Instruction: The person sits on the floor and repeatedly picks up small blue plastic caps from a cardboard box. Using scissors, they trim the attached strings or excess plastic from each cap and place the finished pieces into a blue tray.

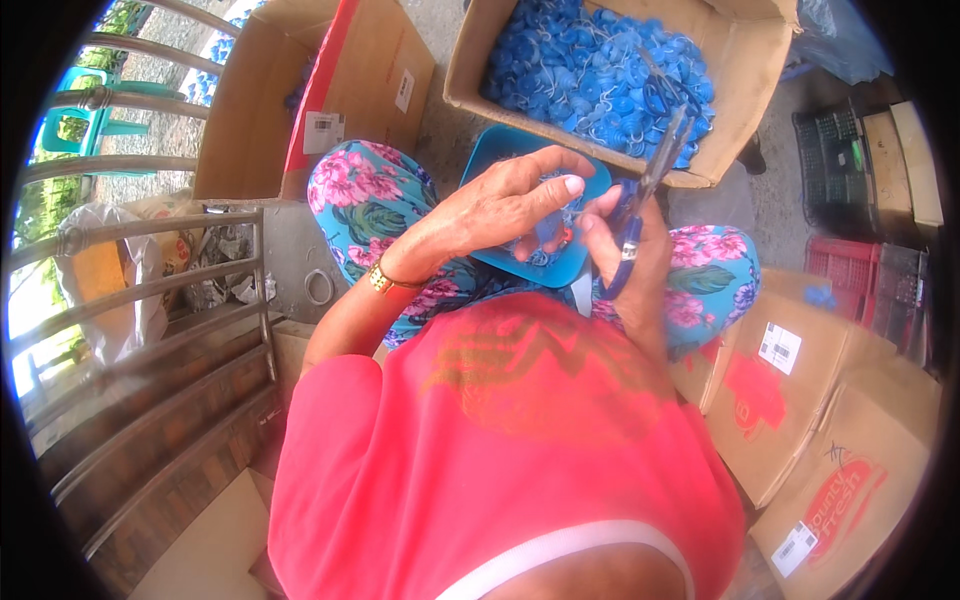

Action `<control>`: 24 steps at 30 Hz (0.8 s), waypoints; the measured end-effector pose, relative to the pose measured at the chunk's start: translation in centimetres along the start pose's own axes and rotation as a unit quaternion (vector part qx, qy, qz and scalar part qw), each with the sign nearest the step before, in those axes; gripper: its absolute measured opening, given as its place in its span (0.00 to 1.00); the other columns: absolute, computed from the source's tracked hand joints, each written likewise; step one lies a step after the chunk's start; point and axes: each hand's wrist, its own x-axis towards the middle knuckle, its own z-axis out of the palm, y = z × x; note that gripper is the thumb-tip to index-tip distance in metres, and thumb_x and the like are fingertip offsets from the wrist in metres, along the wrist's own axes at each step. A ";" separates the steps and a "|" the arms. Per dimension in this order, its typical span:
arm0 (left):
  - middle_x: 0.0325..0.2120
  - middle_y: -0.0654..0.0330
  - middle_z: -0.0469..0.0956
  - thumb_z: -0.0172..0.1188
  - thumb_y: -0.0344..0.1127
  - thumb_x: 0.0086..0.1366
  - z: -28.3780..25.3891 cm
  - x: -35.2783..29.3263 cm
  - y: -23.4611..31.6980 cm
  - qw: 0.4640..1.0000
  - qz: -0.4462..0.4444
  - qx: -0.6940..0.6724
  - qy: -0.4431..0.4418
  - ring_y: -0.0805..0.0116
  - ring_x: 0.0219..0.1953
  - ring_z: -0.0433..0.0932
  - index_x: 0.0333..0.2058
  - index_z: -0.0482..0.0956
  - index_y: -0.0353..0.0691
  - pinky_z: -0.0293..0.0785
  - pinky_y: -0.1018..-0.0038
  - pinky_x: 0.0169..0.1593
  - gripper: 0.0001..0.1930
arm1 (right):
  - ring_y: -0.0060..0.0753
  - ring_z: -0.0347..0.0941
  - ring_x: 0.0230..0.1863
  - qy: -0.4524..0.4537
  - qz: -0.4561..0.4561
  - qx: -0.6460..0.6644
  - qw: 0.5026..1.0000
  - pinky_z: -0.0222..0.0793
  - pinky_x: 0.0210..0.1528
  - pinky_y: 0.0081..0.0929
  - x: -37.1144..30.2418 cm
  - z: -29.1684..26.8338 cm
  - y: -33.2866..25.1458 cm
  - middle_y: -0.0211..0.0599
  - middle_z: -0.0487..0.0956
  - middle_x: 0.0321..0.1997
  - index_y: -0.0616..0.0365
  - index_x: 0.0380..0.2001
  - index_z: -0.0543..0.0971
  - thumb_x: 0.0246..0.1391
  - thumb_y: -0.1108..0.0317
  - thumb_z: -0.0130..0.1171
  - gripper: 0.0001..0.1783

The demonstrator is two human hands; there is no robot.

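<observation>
My left hand [505,205], with a gold-coloured watch [382,281] at the wrist, hovers palm down above a blue plastic basin [482,160]. Its thumb and forefinger are apart, and I see nothing between them. Small blue pieces with pale strings [545,254] lie in the basin under the hand, partly hidden by it. At the basin's right side my right hand [640,250] grips scissors [627,235] with dark blue handles. Their blades point up and away, toward the large carton.
An open carton [740,150] full of blue stringed pieces [590,80] stands beyond the basin; what looks like another pair of scissors [665,95] lies on them. A second carton [375,85] is at far left. Metal railings [140,248] run left; closed boxes [790,400] and crates [845,265] stand right.
</observation>
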 end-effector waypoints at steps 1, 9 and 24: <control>0.26 0.61 0.75 0.49 0.50 0.69 -0.1 0.0 -0.1 1.000 0.006 0.005 -0.003 0.78 0.23 0.72 0.50 0.70 0.38 0.69 0.80 0.26 0.21 | 0.18 0.72 0.29 0.005 -0.016 -0.005 1.000 0.68 0.32 0.19 0.4 -0.4 0.3 0.29 0.76 0.27 0.60 0.35 0.71 0.49 0.77 0.61 0.11; 0.33 0.61 0.75 0.50 0.43 0.69 0.7 0.5 -2.7 0.963 0.178 -0.184 -0.080 0.74 0.34 0.71 0.44 0.72 0.37 0.70 0.77 0.37 0.15 | 0.15 0.70 0.27 0.010 -0.001 0.029 1.000 0.67 0.29 0.17 0.4 -0.9 -0.8 0.28 0.74 0.27 0.59 0.35 0.71 0.50 0.75 0.62 0.11; 0.45 0.52 0.73 0.48 0.45 0.66 -1.2 1.0 -1.8 0.910 0.187 -0.365 -0.058 0.78 0.16 0.63 0.56 0.64 0.23 0.67 0.62 0.59 0.29 | 0.27 0.66 0.23 -0.173 -0.018 -0.080 0.981 0.63 0.27 0.27 -2.5 -3.4 -0.3 0.33 0.70 0.21 0.61 0.30 0.72 0.47 0.48 0.65 0.25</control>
